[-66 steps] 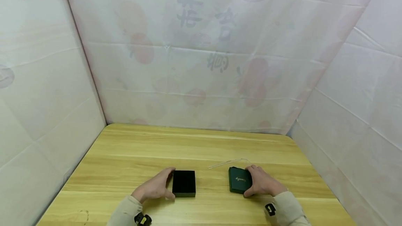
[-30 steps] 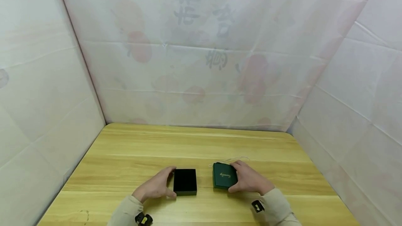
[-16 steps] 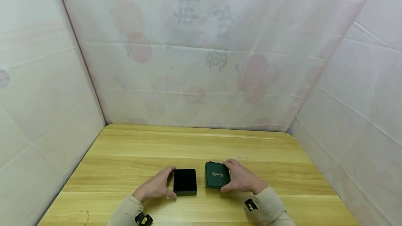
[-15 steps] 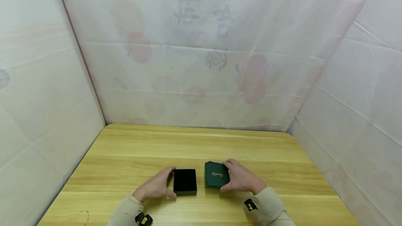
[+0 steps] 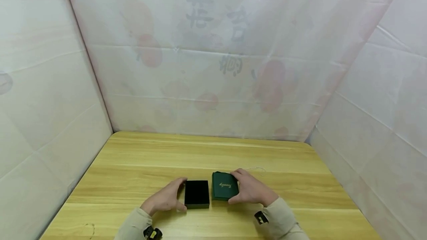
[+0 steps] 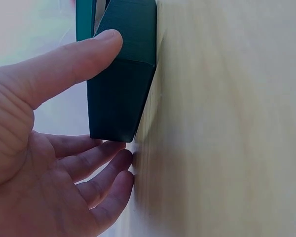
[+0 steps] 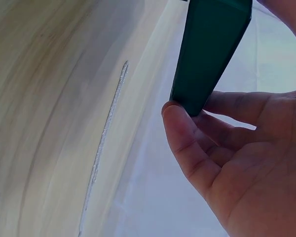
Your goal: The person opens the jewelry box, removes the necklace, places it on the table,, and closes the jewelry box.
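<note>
In the head view my left hand (image 5: 163,198) holds the jewelry box base (image 5: 197,206) by its left part, thumb at the near side and fingers at the far side. The base is open upward with a black inside. My right hand (image 5: 251,189) grips the dark green jewelry box lid (image 5: 225,186), marked "Jewelry" in gold, just right of the base with a narrow gap. The left wrist view has my thumb on the green box base (image 6: 121,98). A silvery necklace chain (image 7: 104,133) lies near the lid (image 7: 209,49) in the right wrist view.
The wooden table (image 5: 160,155) carries these things. A pale printed cloth (image 5: 213,84) hangs behind it, with more cloth at both sides. Beyond my right hand, only part of the thin chain (image 5: 256,168) shows in the head view.
My right hand has carried the lid leftward, from well right of the base to close beside it. More of the chain is now covered. My left hand and the base have hardly moved.
</note>
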Tool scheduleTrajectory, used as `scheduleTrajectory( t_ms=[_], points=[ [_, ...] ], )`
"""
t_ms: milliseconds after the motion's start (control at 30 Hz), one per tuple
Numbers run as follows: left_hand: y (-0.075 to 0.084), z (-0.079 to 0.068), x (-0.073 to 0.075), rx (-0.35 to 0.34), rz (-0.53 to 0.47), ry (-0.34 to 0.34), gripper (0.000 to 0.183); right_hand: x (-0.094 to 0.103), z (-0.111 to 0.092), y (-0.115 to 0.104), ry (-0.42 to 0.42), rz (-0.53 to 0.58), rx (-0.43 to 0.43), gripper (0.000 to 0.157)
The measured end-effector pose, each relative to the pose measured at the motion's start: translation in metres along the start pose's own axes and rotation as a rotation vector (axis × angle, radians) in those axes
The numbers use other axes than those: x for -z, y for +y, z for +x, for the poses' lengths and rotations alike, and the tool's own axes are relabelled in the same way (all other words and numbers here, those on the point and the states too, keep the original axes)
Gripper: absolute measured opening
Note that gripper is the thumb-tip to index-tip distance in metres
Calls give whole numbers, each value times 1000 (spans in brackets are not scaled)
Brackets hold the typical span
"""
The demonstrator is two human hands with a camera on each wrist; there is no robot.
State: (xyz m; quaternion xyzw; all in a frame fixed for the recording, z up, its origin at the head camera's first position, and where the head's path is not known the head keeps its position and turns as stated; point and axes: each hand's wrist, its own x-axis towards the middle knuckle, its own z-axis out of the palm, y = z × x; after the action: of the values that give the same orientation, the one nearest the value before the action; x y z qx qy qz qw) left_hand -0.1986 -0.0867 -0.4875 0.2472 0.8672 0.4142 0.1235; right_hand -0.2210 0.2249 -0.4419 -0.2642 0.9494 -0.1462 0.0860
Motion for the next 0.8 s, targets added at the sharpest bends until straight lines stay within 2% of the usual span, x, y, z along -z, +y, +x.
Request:
scheduleTrajectory(
  t_ms=[467, 800],
  points=[
    [1, 2, 0, 12, -14, -8, 91, 4, 9, -19, -20, 39, 26, 95],
    [-1, 3, -1, 15, -16, -14, 91, -2, 16, -24, -1, 34, 56, 97]
  ],
)
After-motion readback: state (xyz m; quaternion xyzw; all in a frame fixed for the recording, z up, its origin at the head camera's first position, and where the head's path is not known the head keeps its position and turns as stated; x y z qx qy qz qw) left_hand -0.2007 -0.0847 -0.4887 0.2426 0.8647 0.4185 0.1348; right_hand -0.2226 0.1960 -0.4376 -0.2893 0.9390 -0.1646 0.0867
